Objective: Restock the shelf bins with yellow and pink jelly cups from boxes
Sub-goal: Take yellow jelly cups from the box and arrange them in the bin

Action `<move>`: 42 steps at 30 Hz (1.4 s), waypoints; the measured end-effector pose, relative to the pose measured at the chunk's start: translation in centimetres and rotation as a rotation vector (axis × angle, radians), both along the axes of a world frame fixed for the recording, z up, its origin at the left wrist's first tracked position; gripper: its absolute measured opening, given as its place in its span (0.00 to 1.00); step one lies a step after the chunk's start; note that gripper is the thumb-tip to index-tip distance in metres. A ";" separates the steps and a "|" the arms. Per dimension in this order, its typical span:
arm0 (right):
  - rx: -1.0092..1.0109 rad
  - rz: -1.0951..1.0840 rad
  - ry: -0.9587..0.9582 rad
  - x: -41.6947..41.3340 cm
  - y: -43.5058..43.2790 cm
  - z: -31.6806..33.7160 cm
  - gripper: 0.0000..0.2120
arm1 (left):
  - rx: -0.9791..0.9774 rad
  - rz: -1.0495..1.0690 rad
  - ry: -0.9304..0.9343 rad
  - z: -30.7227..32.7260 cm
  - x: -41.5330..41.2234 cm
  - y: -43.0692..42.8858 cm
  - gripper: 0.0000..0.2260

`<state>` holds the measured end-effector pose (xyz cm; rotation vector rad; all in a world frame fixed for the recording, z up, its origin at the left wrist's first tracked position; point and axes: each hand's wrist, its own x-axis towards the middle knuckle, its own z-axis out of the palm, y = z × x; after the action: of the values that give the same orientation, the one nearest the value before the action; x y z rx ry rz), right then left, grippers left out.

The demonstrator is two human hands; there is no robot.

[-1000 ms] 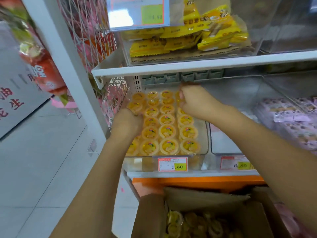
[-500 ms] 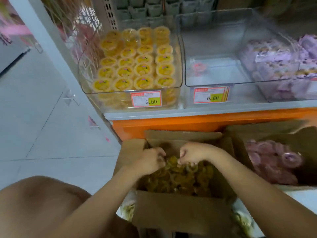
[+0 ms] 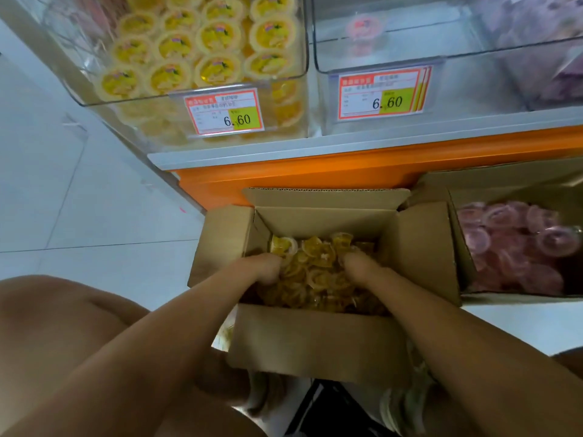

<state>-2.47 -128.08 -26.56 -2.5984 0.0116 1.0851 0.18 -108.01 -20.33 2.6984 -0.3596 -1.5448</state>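
An open cardboard box [image 3: 318,339] on the floor holds a loose heap of yellow jelly cups [image 3: 318,263]. My left hand [image 3: 263,268] and my right hand [image 3: 358,266] are both dug into the heap, fingers curled down among the cups and largely hidden. A second box [image 3: 441,247] to the right holds pink jelly cups [image 3: 517,244]. On the shelf above, the left clear bin [image 3: 94,99] is packed with rows of yellow cups [image 3: 217,69]. The bin to its right [image 3: 473,55] holds a single pink cup [image 3: 364,26].
Price tags reading 6.60 [image 3: 225,113] hang on both bin fronts. An orange shelf base [image 3: 347,171] runs behind the boxes. Purple packets [image 3: 555,58] fill a bin at the far right. Pale floor tiles [image 3: 63,200] lie to the left, and my knee [image 3: 63,310] shows at lower left.
My hands left the yellow cups in the shelf bin, dropped to the box on the floor, and have now pushed deeper into the heap. The view tilted down and closer.
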 end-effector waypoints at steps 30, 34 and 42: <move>0.116 -0.148 -0.063 0.2 -2.2 11.6 0.14 | -0.209 0.292 0.136 1.0 -1.8 0.0 0.16; 0.353 -0.250 -0.102 1.0 -2.3 16.6 0.12 | -0.356 0.437 0.241 6.3 0.1 -0.3 0.16; 0.927 -0.356 -0.402 0.3 -0.8 28.8 0.08 | -0.852 0.585 0.167 24.5 1.8 2.8 0.10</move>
<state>-2.15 -128.92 2.28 -1.8115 -0.0944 0.2936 2.03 -105.21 4.12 1.7803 -0.1431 -1.0815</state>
